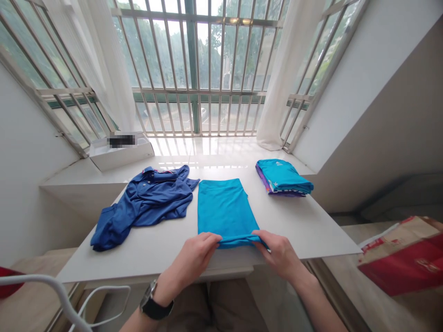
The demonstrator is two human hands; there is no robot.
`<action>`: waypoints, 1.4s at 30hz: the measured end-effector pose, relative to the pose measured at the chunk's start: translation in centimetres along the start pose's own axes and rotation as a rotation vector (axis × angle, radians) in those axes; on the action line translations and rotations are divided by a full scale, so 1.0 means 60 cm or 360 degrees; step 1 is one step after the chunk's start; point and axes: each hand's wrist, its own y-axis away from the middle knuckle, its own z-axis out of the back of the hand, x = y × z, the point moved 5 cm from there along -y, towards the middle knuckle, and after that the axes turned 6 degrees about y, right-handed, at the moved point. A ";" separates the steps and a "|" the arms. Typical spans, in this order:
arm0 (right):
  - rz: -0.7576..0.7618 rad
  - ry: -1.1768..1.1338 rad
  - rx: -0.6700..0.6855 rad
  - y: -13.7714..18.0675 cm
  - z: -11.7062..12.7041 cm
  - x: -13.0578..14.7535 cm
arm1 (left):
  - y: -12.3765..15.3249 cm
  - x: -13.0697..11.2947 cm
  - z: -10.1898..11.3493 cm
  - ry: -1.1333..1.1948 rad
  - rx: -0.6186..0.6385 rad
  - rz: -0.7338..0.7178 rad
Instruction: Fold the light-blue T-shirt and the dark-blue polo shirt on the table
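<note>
A bright blue shirt (224, 205), folded into a narrow panel, lies flat on the white table in front of me. My left hand (199, 253) pinches the left corner of its near edge, and my right hand (277, 251) grips the right corner. Between them the near edge is raised slightly in a small roll at the table's front. To the left is a dark blue polo shirt (155, 198), loosely crumpled, its buttoned collar toward the window. At the right rear sits a stack of folded shirts (285, 177), a bright blue one on top and purple cloth below.
The white table (304, 230) meets a window sill holding an open white box (121, 157) at the left. A red and tan paper bag (404, 256) stands beyond the right edge. A white curved tube (51, 283) crosses the lower left. Barred windows and curtains are behind.
</note>
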 end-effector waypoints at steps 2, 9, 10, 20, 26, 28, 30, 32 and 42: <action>-0.0096 0.0013 0.0051 -0.030 -0.005 -0.011 | -0.019 0.019 0.010 0.0069 0.0000 0.0140; -0.0350 -0.0026 0.0001 -0.087 -0.050 -0.048 | -0.061 0.089 0.020 0.0142 -0.0130 0.0532; -0.0374 -0.0068 -0.0038 -0.086 -0.053 -0.051 | -0.060 0.096 0.021 0.0151 -0.0188 0.0580; -0.0507 -0.0090 -0.0244 -0.074 -0.049 -0.068 | -0.043 0.110 0.030 0.0315 -0.0465 0.0596; -0.0568 -0.0104 -0.0288 -0.074 -0.058 -0.077 | -0.041 0.112 0.030 0.0251 -0.0547 0.0493; -0.0590 -0.0121 -0.0287 -0.071 -0.058 -0.079 | -0.038 0.110 0.030 0.0158 -0.0526 0.0451; -0.0600 -0.0124 -0.0386 -0.066 -0.048 -0.078 | -0.034 0.107 0.032 0.0022 -0.0491 0.0440; -0.0520 -0.0077 -0.0567 -0.059 -0.031 -0.064 | -0.029 0.102 0.038 -0.0193 -0.0483 0.0472; 0.0113 0.0369 -0.0127 -0.068 -0.088 0.050 | -0.048 0.041 -0.050 -0.0877 -0.0035 -0.0169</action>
